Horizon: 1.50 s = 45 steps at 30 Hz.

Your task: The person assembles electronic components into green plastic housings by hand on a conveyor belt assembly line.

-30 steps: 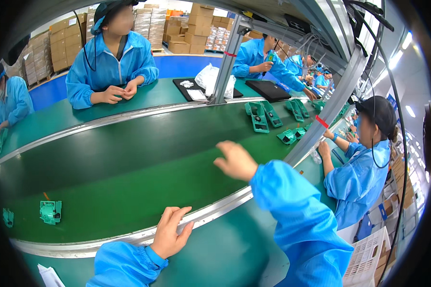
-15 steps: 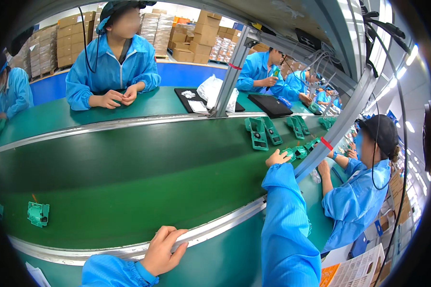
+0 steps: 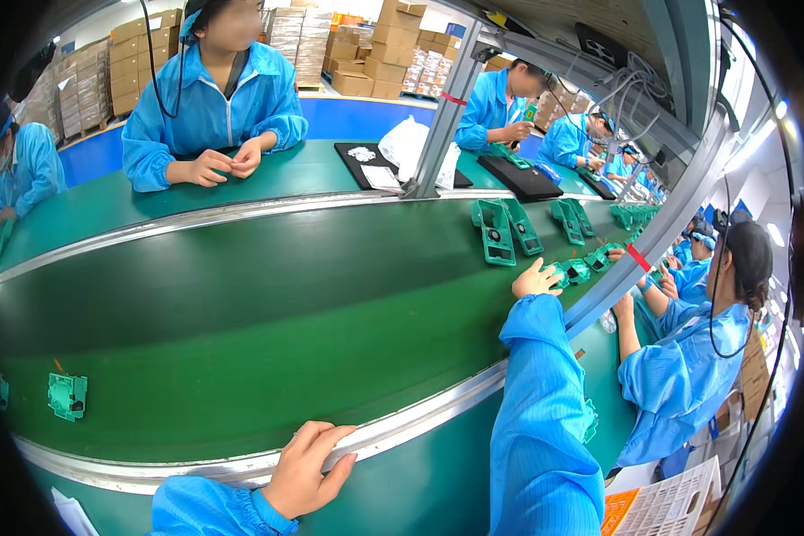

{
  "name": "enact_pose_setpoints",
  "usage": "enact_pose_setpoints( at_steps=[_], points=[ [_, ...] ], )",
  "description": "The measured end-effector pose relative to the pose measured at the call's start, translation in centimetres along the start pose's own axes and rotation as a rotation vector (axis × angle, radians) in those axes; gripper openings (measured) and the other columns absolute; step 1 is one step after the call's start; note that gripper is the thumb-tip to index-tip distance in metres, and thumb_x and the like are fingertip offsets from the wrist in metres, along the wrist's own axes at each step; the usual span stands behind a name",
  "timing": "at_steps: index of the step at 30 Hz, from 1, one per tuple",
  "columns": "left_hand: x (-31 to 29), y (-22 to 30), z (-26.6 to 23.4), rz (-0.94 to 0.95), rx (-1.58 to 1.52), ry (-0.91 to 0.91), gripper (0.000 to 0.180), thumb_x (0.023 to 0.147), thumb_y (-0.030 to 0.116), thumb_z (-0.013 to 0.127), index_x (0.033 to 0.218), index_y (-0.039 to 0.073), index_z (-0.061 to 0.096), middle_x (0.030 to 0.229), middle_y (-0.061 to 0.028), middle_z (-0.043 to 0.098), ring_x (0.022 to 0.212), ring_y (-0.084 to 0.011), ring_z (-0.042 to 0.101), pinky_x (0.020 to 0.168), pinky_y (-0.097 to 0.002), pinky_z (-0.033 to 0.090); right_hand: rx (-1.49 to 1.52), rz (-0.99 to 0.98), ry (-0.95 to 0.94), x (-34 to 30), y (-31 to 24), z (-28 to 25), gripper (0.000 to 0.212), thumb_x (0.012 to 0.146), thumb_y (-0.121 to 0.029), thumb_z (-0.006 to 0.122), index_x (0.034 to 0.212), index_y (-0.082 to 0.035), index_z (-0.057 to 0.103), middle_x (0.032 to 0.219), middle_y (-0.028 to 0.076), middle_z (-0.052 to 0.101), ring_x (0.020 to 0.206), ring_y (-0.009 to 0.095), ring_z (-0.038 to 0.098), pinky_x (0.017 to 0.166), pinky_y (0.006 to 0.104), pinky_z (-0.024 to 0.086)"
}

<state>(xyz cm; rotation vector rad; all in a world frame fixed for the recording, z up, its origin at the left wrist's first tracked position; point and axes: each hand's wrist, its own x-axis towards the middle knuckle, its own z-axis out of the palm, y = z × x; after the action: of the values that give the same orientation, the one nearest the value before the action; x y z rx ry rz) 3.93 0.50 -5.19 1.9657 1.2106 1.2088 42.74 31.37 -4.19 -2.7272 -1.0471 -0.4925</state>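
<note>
My left hand (image 3: 308, 469) rests on the metal rail (image 3: 393, 439) at the near side of the green belt. Its fingers lie loosely over the rail with the thumb apart, and nothing is in it. Stretched far out over the belt, my right hand (image 3: 537, 280) has its fingers spread at the nearest of several small green plastic housings (image 3: 560, 275). The fingertips reach that housing's edge; the hand's underside is hidden. Longer green housings with dark round parts (image 3: 498, 243) lie beyond it. Another green housing (image 3: 67, 396) sits alone at the belt's left.
A slanting metal post (image 3: 603, 293) stands just right of my right forearm. Across the belt (image 3: 268, 322), a person in blue (image 3: 228, 107) holds both hands together. At the right another person (image 3: 688, 357) works close by. A white crate (image 3: 670, 505) stands at lower right.
The whole view has shifted a little, so the far side appears higher and farther right. My right hand stays at the same small housing, and my left hand stays on the rail.
</note>
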Motion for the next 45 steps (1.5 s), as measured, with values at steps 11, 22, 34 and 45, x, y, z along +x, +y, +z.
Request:
enact_pose_setpoints(
  at_steps=[11,22,34,45],
  points=[
    [-0.3,-0.8,-0.3,0.016,-0.029,-0.008,0.028,0.075,0.010,0.062,0.102,0.004,0.056,0.089,-0.0109,0.052,0.075,-0.0258,0.054,0.064,-0.0328,0.045,-0.045,-0.029,0.031,-0.6,0.2,-1.0,0.035,0.083,-0.019,0.045,0.118,-0.014,0.047,0.122,0.007,0.047,0.119,0.030,0.034,0.091,0.0535,0.029],
    [0.1,-1.1,-0.4,0.067,-0.011,-0.002,0.026,0.073,0.004,0.062,0.098,0.001,0.059,0.085,-0.0120,0.055,0.072,-0.0221,0.057,0.063,-0.0298,0.047,-0.134,-0.283,0.113,-0.9,1.0,-0.6,0.017,0.080,-0.017,0.050,0.087,-0.011,0.065,0.106,0.003,0.054,0.102,0.024,0.050,0.080,0.0407,0.043],
    [0.3,-1.2,-0.7,0.059,0.008,-0.020,0.023,0.074,0.005,0.062,0.096,0.001,0.060,0.083,-0.0121,0.056,0.071,-0.0229,0.057,0.063,-0.0302,0.047,-0.024,-0.154,0.033,-1.2,0.1,-0.3,0.025,0.075,-0.015,0.054,0.098,-0.010,0.063,0.116,0.005,0.048,0.115,0.029,0.035,0.087,0.0470,0.037],
    [0.5,-2.2,-0.8,0.070,-0.028,0.033,0.020,0.074,0.003,0.061,0.094,0.000,0.059,0.085,-0.0114,0.056,0.073,-0.0219,0.057,0.065,-0.0284,0.047,0.496,-0.868,0.214,-9.5,-5.4,-8.6,0.010,0.069,-0.006,0.053,0.072,-0.006,0.063,0.078,0.017,0.062,0.070,0.033,0.061,0.064,0.0420,0.049]
  ],
)
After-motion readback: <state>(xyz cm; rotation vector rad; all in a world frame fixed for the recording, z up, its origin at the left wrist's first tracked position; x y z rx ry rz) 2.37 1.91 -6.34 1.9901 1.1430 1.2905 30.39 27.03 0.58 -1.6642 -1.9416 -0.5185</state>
